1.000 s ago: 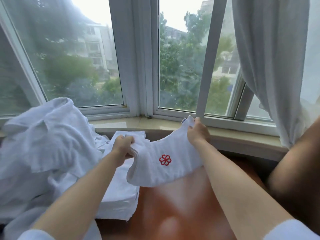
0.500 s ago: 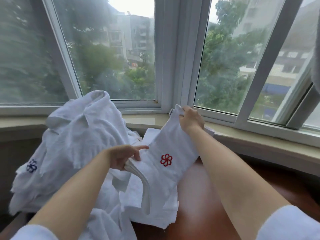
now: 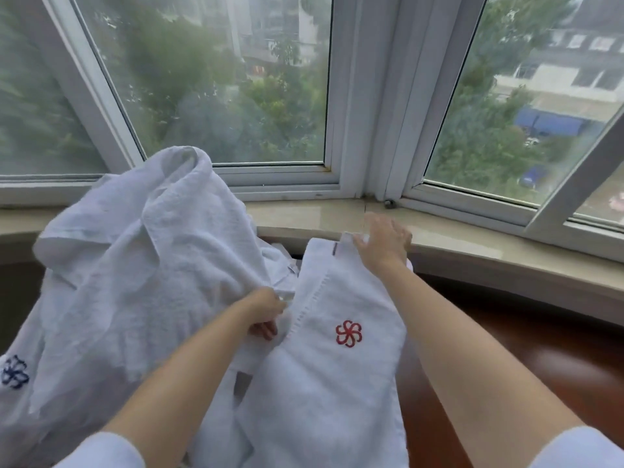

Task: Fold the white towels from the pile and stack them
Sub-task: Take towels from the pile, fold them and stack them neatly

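Observation:
A folded white towel with a red flower emblem [image 3: 347,332] lies lengthwise in front of me, on other white cloth and the brown table. My right hand [image 3: 385,246] is at its far corner by the sill, fingers spread and relaxed, thumb touching the corner. My left hand [image 3: 266,315] is at the towel's left edge, with its fingers curled round white fabric there. The loose pile of white towels [image 3: 135,265] heaps up on the left, touching the folded towel; one piece bears a blue emblem [image 3: 15,371]. What lies under the folded towel is mostly hidden.
A beige stone window sill [image 3: 472,244] curves along the back under white window frames [image 3: 368,130]. The glossy brown table [image 3: 540,359] shows bare to the right of my right arm. The pile covers the table's left side.
The emblem towel went from hanging between both hands to lying down beside the pile. My right hand loosened its grip on the far corner. The view swung left and down.

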Motion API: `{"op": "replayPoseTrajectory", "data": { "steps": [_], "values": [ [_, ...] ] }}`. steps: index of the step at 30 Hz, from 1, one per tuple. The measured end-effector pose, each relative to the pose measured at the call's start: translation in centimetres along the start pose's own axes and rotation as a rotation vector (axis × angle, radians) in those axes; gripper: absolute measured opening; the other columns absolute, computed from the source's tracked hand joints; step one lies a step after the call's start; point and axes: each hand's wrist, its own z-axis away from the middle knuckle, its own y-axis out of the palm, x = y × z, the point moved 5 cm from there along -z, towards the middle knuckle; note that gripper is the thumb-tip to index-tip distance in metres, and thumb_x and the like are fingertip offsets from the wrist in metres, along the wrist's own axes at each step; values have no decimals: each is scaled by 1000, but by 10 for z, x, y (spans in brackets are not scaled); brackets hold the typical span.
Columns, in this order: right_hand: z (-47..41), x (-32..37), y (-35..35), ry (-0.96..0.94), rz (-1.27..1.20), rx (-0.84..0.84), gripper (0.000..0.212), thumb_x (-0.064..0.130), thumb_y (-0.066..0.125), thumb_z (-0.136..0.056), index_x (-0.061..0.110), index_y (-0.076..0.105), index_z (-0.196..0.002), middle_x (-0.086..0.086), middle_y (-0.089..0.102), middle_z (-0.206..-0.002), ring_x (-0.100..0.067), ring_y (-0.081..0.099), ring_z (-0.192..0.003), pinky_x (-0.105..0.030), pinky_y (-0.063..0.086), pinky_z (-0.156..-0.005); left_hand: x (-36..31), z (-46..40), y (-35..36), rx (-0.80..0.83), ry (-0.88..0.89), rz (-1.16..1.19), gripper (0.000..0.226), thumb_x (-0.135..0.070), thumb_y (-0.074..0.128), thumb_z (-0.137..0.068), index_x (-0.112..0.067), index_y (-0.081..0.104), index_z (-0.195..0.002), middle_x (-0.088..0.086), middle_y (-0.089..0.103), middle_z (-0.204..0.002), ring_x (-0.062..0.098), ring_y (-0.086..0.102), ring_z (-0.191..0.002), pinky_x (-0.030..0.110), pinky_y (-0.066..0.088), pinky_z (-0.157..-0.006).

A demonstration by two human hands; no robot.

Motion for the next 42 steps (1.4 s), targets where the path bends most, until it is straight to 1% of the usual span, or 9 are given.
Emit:
{"op": "replayPoseTrajectory", "data": {
  "steps": [3,8,13,15,20,23,30,36,42],
  "values": [
    [13,-50,23,318,-18,8,43,40,49,-95,18,44,-131,-8,38,-139,-29,31,-128,-41,24,-105,-33,-24,-3,-262,207,136,17,-12,43,-94,-9,58,-88,11,64,-80,29,64,-65,30,56,-58],
    [45,-109,59,929,-551,210,52,36,46,-98,3,40,-138,-20,46,-138,-35,44,-126,-43,38,-105,-78,-50,16,-297,339,185,30,-18,55,-91,-10,63,-119,7,64,-117,23,60,-105,32,47,-93],
    [53,-115,77,992,-867,360,18,21,44,-99,6,55,-97,-12,56,-98,-23,48,-96,-33,41,-87,-108,-75,30,-193,282,262,36,-32,61,-91,-15,44,-64,2,42,-66,16,43,-60,28,33,-58],
    [61,-116,79,1099,-956,337,12,11,46,-97,1,52,-95,-11,53,-95,-24,48,-96,-30,40,-83,-112,-79,34,-182,284,276,35,-29,63,-89,-17,43,-64,-1,43,-66,14,44,-59,28,36,-59],
    [48,-106,48,767,-927,-221,39,6,43,-90,24,47,-125,3,53,-113,-21,54,-96,-32,47,-83,-118,-68,29,-200,483,399,10,-22,59,-93,-16,55,-85,2,57,-81,16,52,-71,27,43,-65],
    [27,-79,38,514,-886,-319,39,11,46,-94,27,44,-130,1,53,-120,-18,54,-103,-33,46,-88,-110,-62,-1,-364,600,451,10,-24,59,-94,-21,51,-89,-3,54,-80,12,50,-69,27,41,-61],
    [2,-68,75,595,-805,-77,27,8,43,-97,22,49,-119,-3,56,-118,-19,56,-101,-37,51,-89,-63,-104,-12,-277,268,279,17,-15,51,-93,-17,49,-77,7,51,-80,21,46,-76,30,39,-63],
    [-12,-70,79,666,-883,-249,14,6,43,-96,19,46,-99,-2,55,-98,-13,52,-77,-21,38,-58,-73,-107,-27,-567,492,331,10,-21,57,-94,-13,62,-89,-6,59,-77,9,52,-70,24,40,-62],
    [2,-78,91,767,-841,62,28,14,58,-89,16,42,-113,1,50,-95,-10,48,-72,-25,40,-59,-42,-111,-12,-456,227,340,13,-33,56,-91,-22,55,-97,-3,60,-96,16,55,-87,28,40,-72]
  ]
}}
